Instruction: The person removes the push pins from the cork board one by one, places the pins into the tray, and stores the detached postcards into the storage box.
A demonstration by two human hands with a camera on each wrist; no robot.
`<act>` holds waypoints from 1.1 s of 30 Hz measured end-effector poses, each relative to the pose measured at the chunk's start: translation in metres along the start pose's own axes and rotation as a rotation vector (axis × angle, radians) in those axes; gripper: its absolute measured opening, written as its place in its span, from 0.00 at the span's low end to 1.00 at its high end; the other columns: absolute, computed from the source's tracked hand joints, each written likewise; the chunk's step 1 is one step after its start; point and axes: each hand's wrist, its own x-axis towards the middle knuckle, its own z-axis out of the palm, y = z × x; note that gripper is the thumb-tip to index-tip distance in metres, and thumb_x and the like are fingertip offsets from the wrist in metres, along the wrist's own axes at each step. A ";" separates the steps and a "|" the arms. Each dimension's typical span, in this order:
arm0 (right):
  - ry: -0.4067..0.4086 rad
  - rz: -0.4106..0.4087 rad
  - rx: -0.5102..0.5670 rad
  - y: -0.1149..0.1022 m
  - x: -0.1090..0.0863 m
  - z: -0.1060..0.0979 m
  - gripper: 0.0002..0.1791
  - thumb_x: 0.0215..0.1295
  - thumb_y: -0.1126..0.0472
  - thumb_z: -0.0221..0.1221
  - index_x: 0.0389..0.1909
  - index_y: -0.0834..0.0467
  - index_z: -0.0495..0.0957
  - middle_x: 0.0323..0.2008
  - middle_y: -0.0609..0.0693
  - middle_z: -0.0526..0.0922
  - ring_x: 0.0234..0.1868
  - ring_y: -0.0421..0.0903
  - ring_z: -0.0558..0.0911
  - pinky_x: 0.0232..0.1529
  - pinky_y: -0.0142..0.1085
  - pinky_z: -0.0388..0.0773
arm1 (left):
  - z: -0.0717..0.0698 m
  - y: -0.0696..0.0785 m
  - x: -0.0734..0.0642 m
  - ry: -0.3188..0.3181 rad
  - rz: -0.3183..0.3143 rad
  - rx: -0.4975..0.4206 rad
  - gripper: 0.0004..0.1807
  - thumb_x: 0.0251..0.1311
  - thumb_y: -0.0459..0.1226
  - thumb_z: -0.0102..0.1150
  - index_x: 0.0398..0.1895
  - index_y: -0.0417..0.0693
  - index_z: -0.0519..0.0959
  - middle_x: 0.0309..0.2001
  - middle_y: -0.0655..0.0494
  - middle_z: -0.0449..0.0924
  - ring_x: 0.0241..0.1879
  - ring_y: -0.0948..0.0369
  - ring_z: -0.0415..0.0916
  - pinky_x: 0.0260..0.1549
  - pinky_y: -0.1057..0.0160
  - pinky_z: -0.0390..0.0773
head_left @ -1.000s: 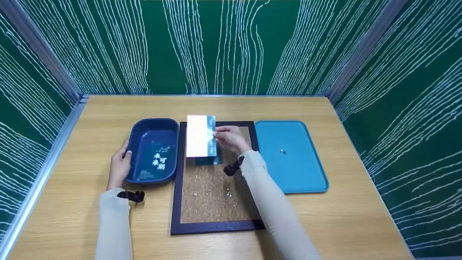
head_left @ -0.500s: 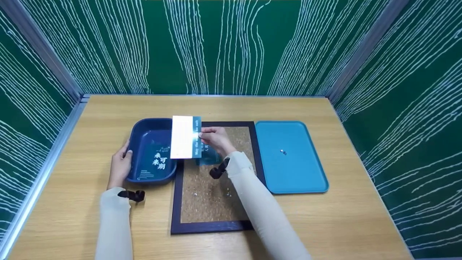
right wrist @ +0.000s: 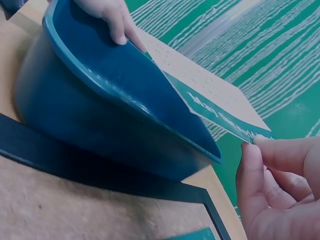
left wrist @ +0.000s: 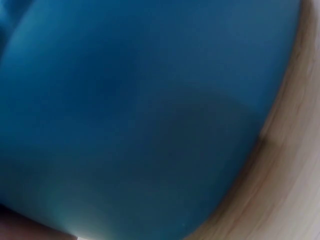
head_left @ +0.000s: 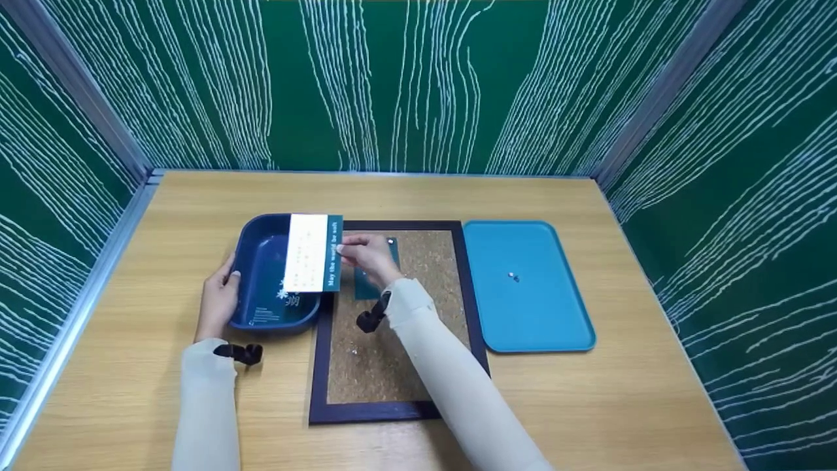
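My right hand (head_left: 374,256) pinches a white-and-green printed card (head_left: 307,254) by its right edge, between thumb and index finger. The card overlaps the right side of a deep blue basin (head_left: 247,261) in the head view; the right wrist view shows this card (right wrist: 215,102) tilted above the rim. On the basin's left side, my left hand (head_left: 217,302) grips the wall, thumb at the rim. A dark green card (head_left: 267,313) with white characters lies in the basin. Under my right hand, another green card (head_left: 367,286) lies on a framed cork board (head_left: 369,379), partly hidden.
Several small clear pins (head_left: 354,352) are on the lower cork. A shiny pushpin (head_left: 391,241) sits at the board card's top right corner. Right of the board lies a flat turquoise tray (head_left: 543,307) with tiny items (head_left: 514,277). Green patterned walls (head_left: 418,85) enclose the table.
My right hand has carried the white-and-green card leftward from above the cork board to over the basin, uncovering part of the card on the board. My left hand stays on the basin.
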 end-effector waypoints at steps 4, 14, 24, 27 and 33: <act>-0.002 0.002 0.019 0.002 -0.001 0.009 0.08 0.59 0.70 0.63 0.40 0.62 0.82 0.37 0.54 0.83 0.33 0.43 0.84 0.52 0.41 0.81 | 0.000 0.001 0.000 -0.018 -0.014 0.000 0.27 0.75 0.37 0.32 0.76 0.54 0.48 0.77 0.56 0.42 0.76 0.53 0.37 0.74 0.51 0.42; 0.022 0.015 -0.028 0.004 -0.002 0.026 0.07 0.58 0.68 0.65 0.37 0.57 0.83 0.37 0.52 0.83 0.35 0.44 0.84 0.38 0.29 0.83 | -0.001 0.001 0.000 -0.039 -0.024 0.015 0.27 0.76 0.38 0.31 0.76 0.56 0.46 0.77 0.57 0.38 0.77 0.54 0.34 0.75 0.50 0.41; 0.032 -0.006 -0.024 0.008 -0.001 0.043 0.05 0.58 0.72 0.63 0.34 0.60 0.83 0.33 0.53 0.83 0.30 0.42 0.83 0.36 0.30 0.84 | 0.000 0.000 0.001 -0.012 -0.035 -0.010 0.27 0.76 0.38 0.31 0.76 0.55 0.47 0.77 0.58 0.39 0.77 0.56 0.34 0.75 0.53 0.40; 0.046 -0.007 -0.045 0.009 0.000 0.046 0.05 0.59 0.71 0.63 0.33 0.59 0.83 0.33 0.52 0.83 0.29 0.42 0.83 0.35 0.29 0.83 | 0.000 0.000 0.001 -0.010 -0.040 -0.003 0.27 0.76 0.38 0.31 0.76 0.56 0.47 0.77 0.58 0.40 0.77 0.56 0.34 0.75 0.53 0.41; 0.069 -0.006 -0.083 0.010 0.001 0.050 0.05 0.59 0.70 0.63 0.34 0.59 0.83 0.34 0.52 0.83 0.31 0.43 0.84 0.35 0.29 0.84 | 0.000 -0.001 0.001 -0.001 -0.024 0.004 0.27 0.76 0.37 0.32 0.76 0.54 0.48 0.77 0.55 0.41 0.77 0.54 0.36 0.75 0.52 0.42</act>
